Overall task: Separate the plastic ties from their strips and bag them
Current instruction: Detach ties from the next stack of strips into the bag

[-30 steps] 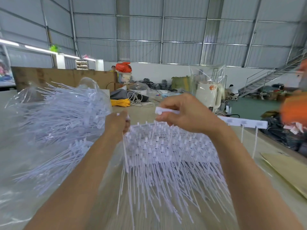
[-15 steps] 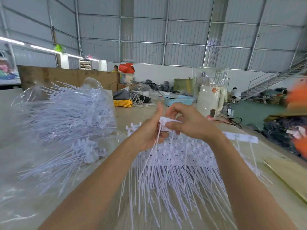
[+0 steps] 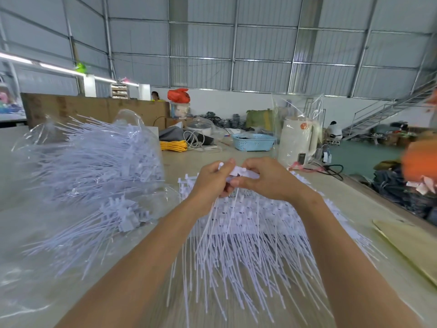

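My left hand (image 3: 211,179) and my right hand (image 3: 264,178) meet above the table's middle, and both pinch one white plastic strip (image 3: 238,172). A few thin ties hang from it between the hands. Under them lies a big stack of white tie strips (image 3: 248,228), tails pointing toward me. On the left a clear plastic bag (image 3: 78,159) holds a mass of loose white ties, and a small bundle of ties (image 3: 123,214) lies at its mouth.
At the table's far end are a yellow cord coil (image 3: 173,145), a blue basket (image 3: 253,142) and a white kettle wrapped in plastic (image 3: 299,140). Cardboard (image 3: 411,245) lies at the right edge. A blurred person in orange (image 3: 419,162) is at far right.
My hands came together from apart. The strip held out to the right is now drawn in between both hands, and my view has tilted a little.
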The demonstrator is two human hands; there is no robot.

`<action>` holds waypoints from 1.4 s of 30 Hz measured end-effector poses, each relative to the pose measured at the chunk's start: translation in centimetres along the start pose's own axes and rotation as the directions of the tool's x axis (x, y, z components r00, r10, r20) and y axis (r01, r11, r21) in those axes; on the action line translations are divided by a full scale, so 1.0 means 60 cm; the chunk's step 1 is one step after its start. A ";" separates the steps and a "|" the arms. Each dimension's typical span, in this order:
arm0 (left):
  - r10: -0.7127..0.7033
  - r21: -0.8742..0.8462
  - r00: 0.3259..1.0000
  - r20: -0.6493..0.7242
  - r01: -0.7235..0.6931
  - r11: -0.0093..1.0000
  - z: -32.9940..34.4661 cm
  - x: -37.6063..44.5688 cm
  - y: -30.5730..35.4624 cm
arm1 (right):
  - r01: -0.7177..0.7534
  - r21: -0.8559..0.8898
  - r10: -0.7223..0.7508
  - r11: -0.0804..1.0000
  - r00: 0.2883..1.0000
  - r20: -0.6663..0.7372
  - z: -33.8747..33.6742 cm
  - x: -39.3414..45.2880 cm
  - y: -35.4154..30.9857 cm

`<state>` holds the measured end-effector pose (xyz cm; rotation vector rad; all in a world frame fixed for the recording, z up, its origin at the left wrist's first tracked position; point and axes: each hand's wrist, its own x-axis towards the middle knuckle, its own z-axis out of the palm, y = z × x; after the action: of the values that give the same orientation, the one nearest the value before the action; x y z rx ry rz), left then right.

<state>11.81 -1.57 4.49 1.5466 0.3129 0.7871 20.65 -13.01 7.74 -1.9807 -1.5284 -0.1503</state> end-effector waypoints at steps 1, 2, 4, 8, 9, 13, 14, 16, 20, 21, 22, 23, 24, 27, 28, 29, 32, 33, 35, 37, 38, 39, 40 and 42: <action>-0.018 0.005 1.000 0.001 0.018 1.000 0.001 -0.001 0.001 | 0.001 0.001 -0.001 1.000 1.000 -0.001 0.000 0.001 0.000; -0.025 0.016 1.000 -0.001 0.025 1.000 0.002 -0.003 0.001 | 0.002 0.004 -0.002 1.000 1.000 -0.001 0.000 0.000 0.000; -0.010 0.038 0.999 -0.034 0.011 0.999 0.004 -0.006 0.003 | 0.016 0.026 -0.016 1.000 1.000 0.005 0.003 0.000 -0.001; 0.008 0.027 0.991 -0.130 -0.005 1.000 0.002 0.000 0.008 | 0.074 0.011 -0.073 0.997 0.996 -0.048 0.013 -0.001 -0.019; 0.006 0.053 0.990 -0.140 0.001 0.999 0.001 0.004 0.007 | 0.085 -0.017 -0.085 0.996 0.995 -0.054 0.012 -0.001 -0.025; -0.079 0.232 0.949 -0.306 0.155 0.960 -0.037 0.021 -0.009 | 0.196 -0.162 -0.208 0.967 0.976 -0.059 0.006 -0.006 -0.065; -0.124 0.178 0.930 -0.345 0.195 0.965 -0.054 0.026 -0.012 | 0.231 -0.170 -0.248 0.958 0.965 -0.088 0.003 -0.006 -0.077; -0.174 0.031 0.911 -0.373 0.200 0.979 -0.085 0.034 -0.013 | 0.285 -0.171 -0.309 0.943 0.942 -0.134 -0.003 -0.004 -0.095; -0.110 -0.009 0.964 -0.242 0.111 0.994 -0.076 0.032 -0.002 | 0.292 -0.131 -0.301 0.947 0.951 -0.062 -0.011 -0.005 -0.094; -0.097 0.003 0.979 -0.180 0.099 0.995 -0.064 0.026 0.000 | 0.267 -0.131 -0.274 0.955 0.961 -0.035 -0.014 -0.009 -0.091; -0.085 0.007 0.990 -0.110 0.086 0.996 -0.053 0.022 0.002 | 0.236 -0.134 -0.240 0.963 0.971 -0.017 -0.016 -0.010 -0.082; -0.070 0.006 0.997 -0.039 0.071 0.997 -0.043 0.017 0.003 | 0.197 -0.129 -0.199 0.972 0.980 -0.008 -0.018 -0.011 -0.074; -0.056 0.004 0.998 0.022 0.056 0.998 -0.034 0.013 0.005 | 0.158 -0.112 -0.161 0.981 0.987 -0.010 -0.019 -0.009 -0.061; -0.034 -0.021 0.995 0.095 0.037 0.999 -0.022 0.004 0.008 | 0.036 -0.090 -0.039 0.995 0.999 -0.038 -0.033 -0.007 -0.033; -0.030 -0.027 0.995 0.094 0.033 0.999 -0.023 0.004 0.008 | 0.010 -0.101 -0.013 0.995 1.000 -0.029 -0.039 -0.008 -0.028; -0.033 -0.026 0.995 0.090 0.035 0.999 -0.024 0.005 0.008 | -0.015 -0.117 0.013 0.993 1.000 -0.016 -0.044 -0.011 -0.026; -0.101 0.049 0.992 0.076 0.097 0.994 -0.032 0.010 -0.007 | -0.059 -0.114 0.054 0.992 0.997 -0.053 -0.065 -0.020 -0.021; -0.144 0.116 0.987 0.072 0.135 0.984 -0.035 0.008 -0.018 | -0.056 -0.095 0.047 0.994 0.994 -0.095 -0.074 -0.023 -0.022; -0.236 0.278 0.969 0.068 0.208 0.938 -0.039 0.003 -0.044 | -0.036 0.010 0.038 0.999 0.984 -0.177 -0.094 -0.029 -0.027; -0.286 0.332 0.957 0.050 0.254 0.909 -0.044 0.001 -0.059 | 0.022 0.152 0.012 0.988 0.975 -0.221 -0.109 -0.039 -0.040; -0.295 0.303 0.955 0.041 0.270 0.914 -0.046 0.002 -0.061 | 0.061 0.205 -0.014 0.977 0.974 -0.225 -0.114 -0.044 -0.046; -0.296 0.269 0.954 0.044 0.274 0.923 -0.046 0.004 -0.058 | 0.101 0.259 -0.043 0.960 0.975 -0.218 -0.117 -0.047 -0.052; -0.292 0.243 0.955 0.058 0.270 0.932 -0.045 0.007 -0.054 | 0.135 0.317 -0.073 0.939 0.977 -0.199 -0.118 -0.050 -0.057; -0.268 0.177 0.959 0.094 0.249 0.952 -0.038 0.011 -0.042 | 0.151 0.378 -0.107 0.913 0.985 -0.136 -0.110 -0.047 -0.063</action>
<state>11.46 0.99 2.17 1.6570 0.4935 0.4720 18.13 -18.40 13.27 -1.5359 -1.4847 -0.0103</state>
